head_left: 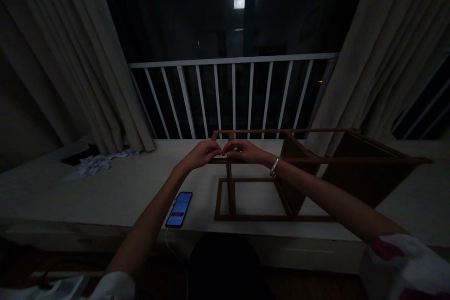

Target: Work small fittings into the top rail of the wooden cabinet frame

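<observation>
Wooden frame [323, 161] right by the fingers [236, 143]

Left hand [205, 153] and right hand [246, 151] curl toward each other, fingertips drawn close together at the left end of the frame's upper near rail [225, 161]; whether they grasp something small, or touch the rail, I cannot tell. The frame lies on a pale ledge [133, 192], stretching rightward, partly hidden by the right forearm [326, 192]. Left of it lies a lit phone [179, 209] with a white cable [174, 247]. Beyond stands a white railing [233, 60].
</observation>
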The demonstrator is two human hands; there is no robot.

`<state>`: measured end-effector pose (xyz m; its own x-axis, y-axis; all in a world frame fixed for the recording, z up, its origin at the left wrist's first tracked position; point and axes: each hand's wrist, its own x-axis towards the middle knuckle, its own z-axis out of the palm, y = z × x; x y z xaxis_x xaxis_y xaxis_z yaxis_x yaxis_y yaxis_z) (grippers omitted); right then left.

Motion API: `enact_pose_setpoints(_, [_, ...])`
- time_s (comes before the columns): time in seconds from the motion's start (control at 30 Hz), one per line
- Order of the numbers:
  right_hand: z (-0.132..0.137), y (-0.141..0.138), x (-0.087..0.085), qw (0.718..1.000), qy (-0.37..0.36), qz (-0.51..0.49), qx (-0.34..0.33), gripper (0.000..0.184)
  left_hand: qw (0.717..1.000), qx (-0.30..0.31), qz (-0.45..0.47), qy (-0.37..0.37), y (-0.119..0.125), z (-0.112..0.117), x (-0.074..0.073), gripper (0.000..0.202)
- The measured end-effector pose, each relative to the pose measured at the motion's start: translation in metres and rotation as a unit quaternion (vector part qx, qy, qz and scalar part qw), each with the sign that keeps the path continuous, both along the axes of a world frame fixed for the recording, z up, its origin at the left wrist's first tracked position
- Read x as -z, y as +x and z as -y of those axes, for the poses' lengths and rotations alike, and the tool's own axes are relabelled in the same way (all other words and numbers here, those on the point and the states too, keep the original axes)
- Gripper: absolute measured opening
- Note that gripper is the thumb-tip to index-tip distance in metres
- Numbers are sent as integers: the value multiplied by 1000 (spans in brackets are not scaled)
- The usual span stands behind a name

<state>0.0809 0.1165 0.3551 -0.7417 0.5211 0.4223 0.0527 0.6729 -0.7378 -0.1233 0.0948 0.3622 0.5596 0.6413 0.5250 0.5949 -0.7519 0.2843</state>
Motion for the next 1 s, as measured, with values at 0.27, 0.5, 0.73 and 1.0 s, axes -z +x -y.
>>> enact_pose_setpoints(0.27, [-1,0,3,998,-67,-14,12,33,999,-20,41,0,-1,3,10,19])
enact_pose_setpoints(0.5, [0,0,3,994,-100,-21,29,36,996,-55,44,62,3,17,15,21])
enact_pose_setpoints(0.73, [4,2,-1,993,-108,-11,38,38,978,-140,58,146,12,34,19,17])
enact_pose_setpoints(1.0, [-3,1,4,993,-106,-7,60,35,979,-133,80,132,21,39,35,20])
